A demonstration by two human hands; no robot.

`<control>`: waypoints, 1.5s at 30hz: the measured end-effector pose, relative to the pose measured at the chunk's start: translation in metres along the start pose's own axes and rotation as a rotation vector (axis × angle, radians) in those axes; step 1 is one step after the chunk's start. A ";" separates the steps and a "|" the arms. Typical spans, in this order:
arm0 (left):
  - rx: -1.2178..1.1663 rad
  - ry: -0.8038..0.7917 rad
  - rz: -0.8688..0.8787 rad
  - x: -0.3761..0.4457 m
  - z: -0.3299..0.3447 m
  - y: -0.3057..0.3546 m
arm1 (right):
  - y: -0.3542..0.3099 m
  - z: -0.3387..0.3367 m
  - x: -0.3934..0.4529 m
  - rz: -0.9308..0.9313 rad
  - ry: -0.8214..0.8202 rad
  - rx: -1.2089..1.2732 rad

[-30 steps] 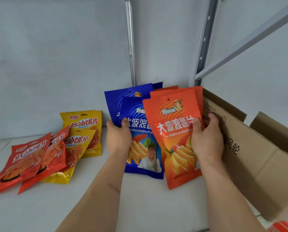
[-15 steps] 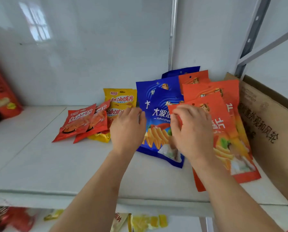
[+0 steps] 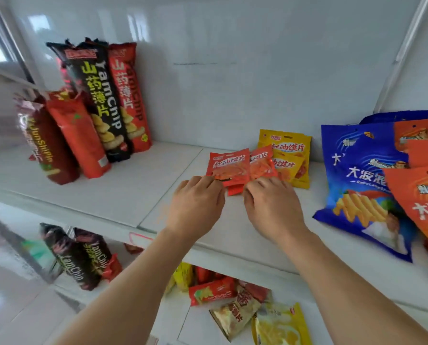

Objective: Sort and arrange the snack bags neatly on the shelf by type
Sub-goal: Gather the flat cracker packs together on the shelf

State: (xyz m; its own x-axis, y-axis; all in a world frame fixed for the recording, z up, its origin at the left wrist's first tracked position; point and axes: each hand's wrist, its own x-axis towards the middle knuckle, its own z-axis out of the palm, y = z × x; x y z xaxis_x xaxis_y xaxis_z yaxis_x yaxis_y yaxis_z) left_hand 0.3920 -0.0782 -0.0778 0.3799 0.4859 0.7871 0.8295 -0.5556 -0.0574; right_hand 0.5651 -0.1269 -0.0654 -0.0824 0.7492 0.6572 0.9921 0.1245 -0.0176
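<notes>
1. Far left, at about 10 o'clock from my hands, the tall yam chip bags [image 3: 101, 100] stand in a row against the back wall. A black one and red ones lean together. That group looks done to me.

2. My left hand [image 3: 195, 207] is at the bottom edge of the small red bags [image 3: 229, 168]. My fingers are curled at that edge, but I cannot tell if they pinch it or only touch it.

3. My right hand [image 3: 274, 207] is just beside my left, at the low edge of the second small red bag. These fingers are curled too, and again I cannot tell if they hold the bag.

4. The small red bags lie flat on the shelf [image 3: 133, 192], one partly over the other. They are at 12 o'clock from my hands.

5. The small yellow bags [image 3: 290, 155] sit just behind them, at 1 o'clock, touching the red ones. I think these two colours are not sorted apart yet.

6. At 3 o'clock lie the big blue chip bags [image 3: 357, 185], then the big orange chip bags [image 3: 422, 195]. They are grouped, but lie slanted and overlap.

7. On the shelf below lies a mixed pile of bags [image 3: 235, 307]. I think that is left to do.
</notes>
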 end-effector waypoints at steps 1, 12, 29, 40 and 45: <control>0.009 -0.006 0.003 -0.007 -0.006 -0.019 | -0.020 0.005 0.005 -0.007 -0.008 0.006; 0.112 -0.083 -0.109 -0.070 -0.081 -0.210 | -0.223 0.056 0.053 -0.048 -0.107 0.159; 0.160 -0.092 -0.470 -0.119 -0.102 -0.407 | -0.400 0.133 0.128 -0.032 -0.085 0.526; 0.091 -0.036 -0.544 -0.103 -0.094 -0.556 | -0.516 0.179 0.197 0.010 -0.164 0.611; -0.044 -0.123 -0.562 -0.082 -0.080 -0.623 | -0.567 0.213 0.241 0.164 -0.169 0.626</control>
State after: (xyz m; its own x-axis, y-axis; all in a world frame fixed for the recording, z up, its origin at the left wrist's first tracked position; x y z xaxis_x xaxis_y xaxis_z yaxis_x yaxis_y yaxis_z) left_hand -0.1884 0.1744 -0.0575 -0.0677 0.7878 0.6122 0.9010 -0.2153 0.3766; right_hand -0.0371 0.1220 -0.0575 0.0005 0.8757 0.4828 0.7549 0.3163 -0.5745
